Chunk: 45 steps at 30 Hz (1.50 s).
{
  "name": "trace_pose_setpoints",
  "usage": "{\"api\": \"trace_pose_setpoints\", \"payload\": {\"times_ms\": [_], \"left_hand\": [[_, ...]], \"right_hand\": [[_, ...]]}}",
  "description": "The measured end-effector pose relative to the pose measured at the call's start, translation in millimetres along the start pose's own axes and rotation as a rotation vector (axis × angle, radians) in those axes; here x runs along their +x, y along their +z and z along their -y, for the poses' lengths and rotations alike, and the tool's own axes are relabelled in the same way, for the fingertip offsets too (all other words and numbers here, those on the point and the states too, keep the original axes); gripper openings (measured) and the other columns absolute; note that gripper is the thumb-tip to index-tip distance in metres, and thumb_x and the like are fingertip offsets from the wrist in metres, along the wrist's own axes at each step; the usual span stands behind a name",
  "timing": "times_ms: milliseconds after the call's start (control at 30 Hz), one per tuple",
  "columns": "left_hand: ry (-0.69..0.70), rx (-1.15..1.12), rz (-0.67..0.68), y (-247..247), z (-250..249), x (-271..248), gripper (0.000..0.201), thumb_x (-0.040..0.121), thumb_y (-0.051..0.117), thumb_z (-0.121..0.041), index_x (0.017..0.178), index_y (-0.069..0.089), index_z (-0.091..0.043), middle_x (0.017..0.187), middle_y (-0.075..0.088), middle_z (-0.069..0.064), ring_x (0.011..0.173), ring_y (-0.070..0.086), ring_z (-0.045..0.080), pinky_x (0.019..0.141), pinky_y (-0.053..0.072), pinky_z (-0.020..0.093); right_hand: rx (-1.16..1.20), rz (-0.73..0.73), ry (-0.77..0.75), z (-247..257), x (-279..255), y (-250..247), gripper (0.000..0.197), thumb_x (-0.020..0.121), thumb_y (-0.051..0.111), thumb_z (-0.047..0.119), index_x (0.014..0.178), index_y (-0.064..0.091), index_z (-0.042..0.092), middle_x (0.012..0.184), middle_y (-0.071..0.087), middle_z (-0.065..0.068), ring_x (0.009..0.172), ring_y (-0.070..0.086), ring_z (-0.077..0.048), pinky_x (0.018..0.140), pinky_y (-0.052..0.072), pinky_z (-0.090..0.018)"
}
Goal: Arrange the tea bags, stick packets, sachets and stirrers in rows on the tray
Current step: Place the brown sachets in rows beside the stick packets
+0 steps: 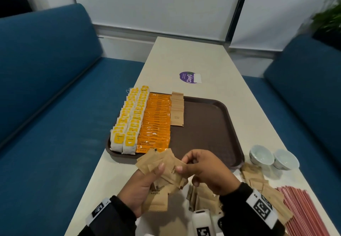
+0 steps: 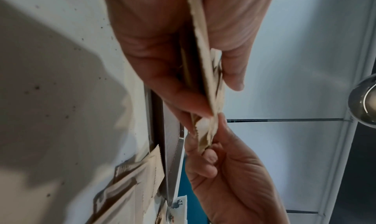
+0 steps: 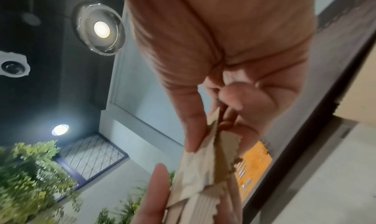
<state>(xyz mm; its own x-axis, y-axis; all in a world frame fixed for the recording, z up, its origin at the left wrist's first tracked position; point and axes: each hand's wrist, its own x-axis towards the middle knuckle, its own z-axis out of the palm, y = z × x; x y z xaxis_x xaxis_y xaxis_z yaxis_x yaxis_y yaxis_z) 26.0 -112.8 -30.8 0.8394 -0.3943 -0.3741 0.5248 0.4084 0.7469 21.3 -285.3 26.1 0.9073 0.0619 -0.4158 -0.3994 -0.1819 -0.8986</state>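
A brown tray [image 1: 208, 125] lies on the pale table. Along its left side run two rows of yellow-tagged tea bags [image 1: 129, 119], then a row of orange coffee stick packets [image 1: 155, 123], then a short row of brown sugar sachets [image 1: 177, 108]. Just in front of the tray my left hand [image 1: 145, 182] holds a fanned bunch of brown sugar sachets [image 1: 162, 163], thumb on top. My right hand [image 1: 201, 169] pinches the bunch's right edge between thumb and fingers. In the wrist views the sachets [image 2: 207, 82] [image 3: 205, 168] sit edge-on between both hands' fingers.
More loose sachets [image 1: 258, 182] lie under and right of my right hand. Pink stirrers [image 1: 302, 211] lie at the table's right front edge. Two small white cups [image 1: 273, 157] stand right of the tray. A purple sticker [image 1: 189, 77] lies beyond it. Blue benches flank the table.
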Motion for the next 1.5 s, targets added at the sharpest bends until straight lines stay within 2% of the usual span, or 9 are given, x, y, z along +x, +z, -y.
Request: {"api": "trace_pose_setpoints", "payload": {"times_ms": [133,300,533,633,900,1067,1167,1333,1500], "left_hand": [[0.010,0.043,-0.012,-1,1,-1,0.047,0.077,0.069,-0.024,0.121,0.058,-0.010,0.111,0.068,0.021,0.094,0.066,0.035,0.067,0.054,0.040],[0.029,0.106,-0.019,-3,1,-2,0.052,0.079,0.069,-0.026,0.126,0.054,-0.011,0.116,0.065,0.021,0.107,0.061,0.042,0.088,0.048,0.052],[0.031,0.066,-0.014,-10,-7,2,0.044,0.074,0.061,-0.020,0.117,0.059,-0.010,0.103,0.071,0.019,0.083,0.070,0.032,0.058,0.055,0.037],[0.018,0.076,-0.028,-15,-9,4,0.044,0.071,0.061,-0.021,0.115,0.060,-0.011,0.101,0.071,0.018,0.087,0.069,0.033,0.063,0.055,0.039],[0.028,0.074,-0.108,-20,-8,9,0.044,0.071,0.063,-0.020,0.114,0.061,-0.013,0.102,0.071,0.017,0.099,0.065,0.038,0.078,0.052,0.046],[0.043,0.063,-0.136,-23,-10,10,0.042,0.071,0.062,-0.019,0.111,0.062,-0.011,0.101,0.072,0.016,0.099,0.064,0.037,0.090,0.047,0.051],[0.036,0.063,-0.140,-21,-9,11,0.042,0.070,0.062,-0.019,0.111,0.063,-0.011,0.101,0.072,0.016,0.099,0.065,0.036,0.090,0.048,0.049],[0.027,0.068,-0.106,-18,-7,11,0.043,0.071,0.062,-0.020,0.113,0.061,-0.011,0.102,0.072,0.016,0.097,0.066,0.034,0.079,0.052,0.042],[0.037,0.062,-0.067,-17,-10,9,0.045,0.071,0.061,-0.019,0.115,0.060,-0.009,0.102,0.071,0.017,0.089,0.070,0.031,0.068,0.055,0.039]], "right_hand": [[0.063,-0.033,0.031,-2,-3,-4,0.018,0.077,0.073,0.001,0.075,0.056,0.006,0.062,0.066,-0.004,0.052,0.059,-0.011,0.042,0.044,-0.022],[-0.205,0.025,0.002,8,-6,-6,0.016,0.074,0.076,-0.001,0.081,0.062,0.005,0.064,0.063,-0.001,0.043,0.053,0.002,0.042,0.037,-0.008],[-0.218,-0.075,0.019,37,31,-45,0.003,0.083,0.069,0.012,0.082,0.066,0.010,0.062,0.066,0.003,0.049,0.057,-0.003,0.048,0.045,-0.016],[-0.110,-0.172,0.076,47,65,-54,0.007,0.089,0.062,0.009,0.082,0.064,0.007,0.057,0.060,0.000,0.034,0.046,-0.001,0.036,0.034,-0.013],[-0.226,-0.199,0.432,43,161,-55,0.008,0.093,0.059,0.018,0.090,0.060,0.010,0.065,0.056,-0.001,0.050,0.041,-0.007,0.046,0.031,-0.015],[-0.353,-0.135,0.527,47,180,-48,0.018,0.097,0.051,0.025,0.084,0.049,0.013,0.043,0.055,0.002,0.047,0.041,-0.006,0.044,0.029,-0.014],[-0.336,-0.153,0.509,49,183,-47,0.019,0.096,0.054,0.022,0.082,0.050,0.010,0.062,0.057,-0.001,0.039,0.050,-0.006,0.032,0.035,-0.017],[-0.434,-0.172,0.433,47,180,-49,0.022,0.090,0.063,0.027,0.081,0.053,0.010,0.063,0.051,-0.001,0.051,0.044,-0.010,0.049,0.037,-0.021],[-0.436,-0.103,0.121,59,139,-50,0.027,0.086,0.066,0.036,0.082,0.056,0.012,0.064,0.053,0.000,0.050,0.045,-0.009,0.048,0.038,-0.020]]}}
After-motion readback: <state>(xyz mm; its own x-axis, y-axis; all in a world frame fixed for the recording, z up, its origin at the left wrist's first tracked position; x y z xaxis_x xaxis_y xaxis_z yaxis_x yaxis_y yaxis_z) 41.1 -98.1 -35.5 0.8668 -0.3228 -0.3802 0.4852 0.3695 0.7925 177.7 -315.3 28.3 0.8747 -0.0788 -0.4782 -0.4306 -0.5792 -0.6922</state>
